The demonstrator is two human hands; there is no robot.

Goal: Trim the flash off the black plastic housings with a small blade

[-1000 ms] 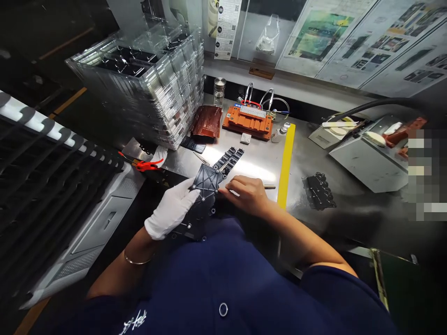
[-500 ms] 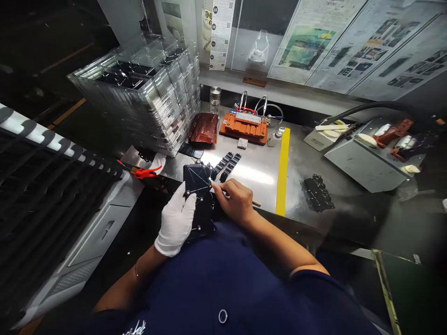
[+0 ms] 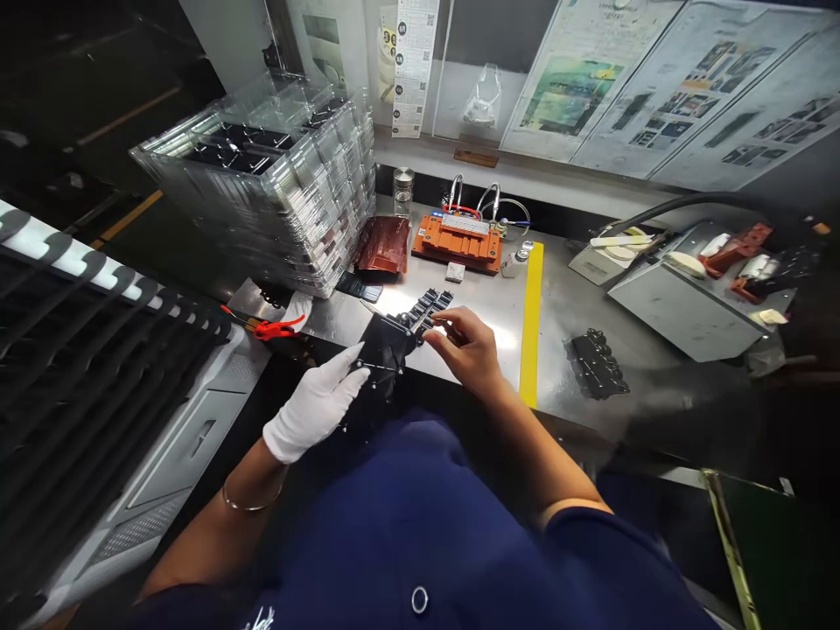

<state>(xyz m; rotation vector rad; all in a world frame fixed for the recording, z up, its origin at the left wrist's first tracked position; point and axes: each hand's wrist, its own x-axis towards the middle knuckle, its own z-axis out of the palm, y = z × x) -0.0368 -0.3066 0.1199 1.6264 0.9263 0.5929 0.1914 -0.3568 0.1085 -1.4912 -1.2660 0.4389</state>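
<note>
from my end of the feed, my left hand (image 3: 332,389) has the black part (image 3: 382,346) gripped by its left side, held up around the near edge of the counter (image 3: 557,302), i guess so the opposite side stays free to work on. the white glove (image 3: 295,424) is probably there to keep prints off. my bare right hand (image 3: 471,350) has thumb and fingers bunched near the part's far right corner, by the black strips (image 3: 430,302); can't tell if it's pinching anything. strips lie close, likely for easy reach. another dark piece (image 3: 596,363) sits past the yellow tape (image 3: 531,332), maybe to keep it separate.
</note>
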